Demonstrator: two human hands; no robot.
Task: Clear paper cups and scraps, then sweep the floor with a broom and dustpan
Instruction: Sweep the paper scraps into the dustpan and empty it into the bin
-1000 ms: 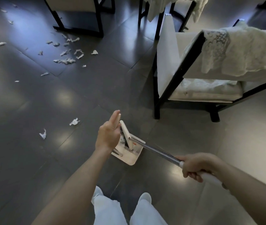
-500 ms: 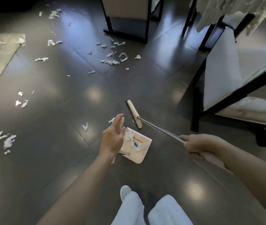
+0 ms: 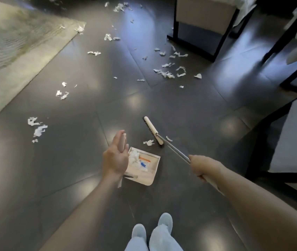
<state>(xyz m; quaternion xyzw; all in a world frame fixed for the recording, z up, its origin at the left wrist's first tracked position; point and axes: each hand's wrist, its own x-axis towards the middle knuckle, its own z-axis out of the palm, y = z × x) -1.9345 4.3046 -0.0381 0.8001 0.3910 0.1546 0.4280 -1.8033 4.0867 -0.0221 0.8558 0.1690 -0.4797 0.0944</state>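
Near the middle of the dark floor [image 3: 68,187], our left hand [image 3: 116,158] holds the dustpan [image 3: 144,172] by its upright handle. Our right hand [image 3: 203,167] grips the broom [image 3: 151,126], whose head lies at 12 o'clock from the pan. Paper scraps [image 3: 148,142] are beside it and also from 10 to 1 o'clock.

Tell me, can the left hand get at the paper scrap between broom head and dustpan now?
Probably not at once: the left hand holds the dustpan handle. The scrap lies uncovered just beyond the dustpan, so the way is free, but the hand is occupied.
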